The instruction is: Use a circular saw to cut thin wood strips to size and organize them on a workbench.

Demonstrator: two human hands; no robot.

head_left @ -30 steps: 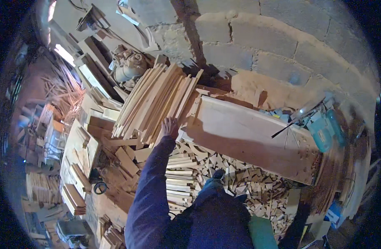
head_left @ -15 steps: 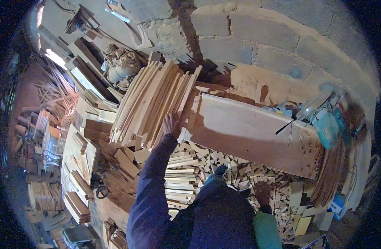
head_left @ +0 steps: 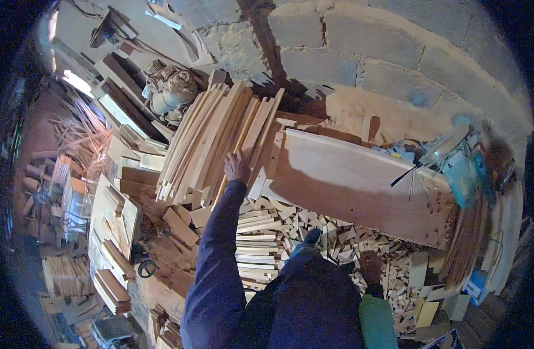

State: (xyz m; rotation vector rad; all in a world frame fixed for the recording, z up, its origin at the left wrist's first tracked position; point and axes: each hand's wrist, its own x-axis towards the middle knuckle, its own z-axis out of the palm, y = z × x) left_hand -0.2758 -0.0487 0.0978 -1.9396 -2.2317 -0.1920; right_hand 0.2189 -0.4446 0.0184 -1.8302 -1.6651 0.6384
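My left hand reaches out to a stack of long wooden strips lying at a slant. Its fingers are stretched and slightly apart, resting on strips near the right side of the stack; they do not appear wrapped round any one. My right hand hangs low beside my body, over a heap of small wood offcuts. A green sleeve covers that forearm. The right hand's fingers are too dark to make out. Just right of the strips lies a broad wooden panel, partly in shadow.
Pale strips lie in rows by my feet. A block wall rises behind the panel. At right stands a teal container. A cloth bundle sits beyond the stack. A black handwheel and board pieces are at left.
My left hand has shifted a little left and farther away across the strips. More of my right hand and its cuff shows beside my body.
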